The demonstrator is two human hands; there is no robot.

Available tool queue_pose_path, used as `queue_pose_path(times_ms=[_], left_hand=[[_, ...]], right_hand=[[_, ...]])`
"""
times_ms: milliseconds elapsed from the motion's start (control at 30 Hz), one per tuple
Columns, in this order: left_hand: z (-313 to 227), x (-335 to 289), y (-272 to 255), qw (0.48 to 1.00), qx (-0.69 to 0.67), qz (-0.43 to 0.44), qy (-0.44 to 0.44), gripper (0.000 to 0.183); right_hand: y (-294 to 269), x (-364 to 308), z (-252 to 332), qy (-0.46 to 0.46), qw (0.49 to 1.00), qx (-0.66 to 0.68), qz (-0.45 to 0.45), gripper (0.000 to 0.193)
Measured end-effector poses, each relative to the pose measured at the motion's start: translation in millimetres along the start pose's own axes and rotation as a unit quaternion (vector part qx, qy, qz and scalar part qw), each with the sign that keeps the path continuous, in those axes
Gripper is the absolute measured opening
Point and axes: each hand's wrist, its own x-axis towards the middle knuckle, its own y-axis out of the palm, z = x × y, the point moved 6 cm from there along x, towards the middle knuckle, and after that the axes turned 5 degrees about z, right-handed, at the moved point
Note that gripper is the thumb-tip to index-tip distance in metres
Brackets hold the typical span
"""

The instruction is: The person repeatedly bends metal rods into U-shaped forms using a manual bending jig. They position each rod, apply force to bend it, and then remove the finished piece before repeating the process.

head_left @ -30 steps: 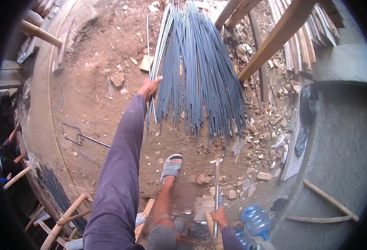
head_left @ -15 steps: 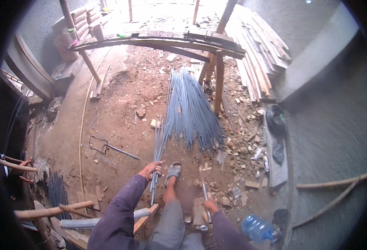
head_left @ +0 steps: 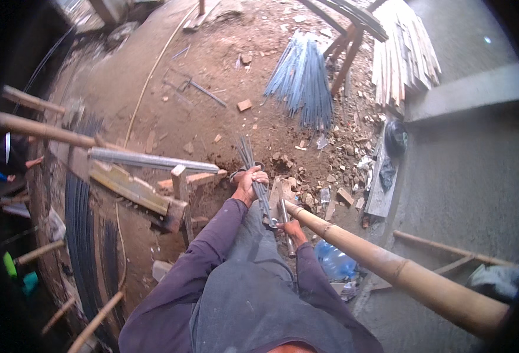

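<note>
My left hand (head_left: 250, 183) is closed around a bundle of thin grey metal rods (head_left: 263, 199), in front of my legs. The rods stick out above the fist, and their lower ends reach down toward my right hand. My right hand (head_left: 293, 232) grips a silver metal tool (head_left: 283, 210) with a long, straight handle, held upright beside the bundle's lower end. What the tool's far end is, I cannot make out. A larger pile of similar rods (head_left: 303, 82) lies fanned out on the dirt ahead.
A bamboo pole (head_left: 389, 263) slants across the right. A silver pipe-like length (head_left: 153, 160) lies by a wooden frame (head_left: 136, 188) on the left. Blue water bottle (head_left: 335, 260), rubble (head_left: 347, 170) and stacked planks (head_left: 403, 53) are to the right. Another person's hand (head_left: 34, 162) shows far left.
The view has swung down toward my body. My left hand has drawn the rods in close to my lap, nearer the right hand. A bamboo pole has come into view at right.
</note>
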Motion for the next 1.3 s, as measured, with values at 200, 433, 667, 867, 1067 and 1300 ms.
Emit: queue_pose_path(times_ms=[200,433,667,867,1067,1300], left_hand=[[3.9,-13.5,-0.3,0.992,-0.104,0.066,0.010,0.034],[-40.6,28.2,-30.5,0.991,0.033,-0.062,0.113,0.023],[-70.0,56.0,-43.1,0.972,0.037,-0.138,0.187,0.022],[-119.1,66.7,-97.1,0.945,0.176,-0.225,0.159,0.022],[-111.0,-17.8,-123.8,0.807,0.481,-0.341,0.000,0.017],[-81.1,-86.3,3.9,0.147,0.916,-0.256,-0.273,0.031]], right_hand=[[20.5,-28.5,-59.6,0.084,0.992,-0.083,0.051,0.041],[19.5,-45.6,-93.7,0.163,0.976,-0.123,0.076,0.044],[-2.5,-43.4,-67.7,0.176,0.966,-0.174,0.071,0.053],[-11.7,-46.8,-33.4,0.111,0.978,-0.175,0.025,0.046],[-1.8,-60.2,-55.1,0.119,0.986,-0.118,0.024,0.045],[37.3,-96.4,-118.3,0.086,0.991,-0.094,-0.030,0.038]])
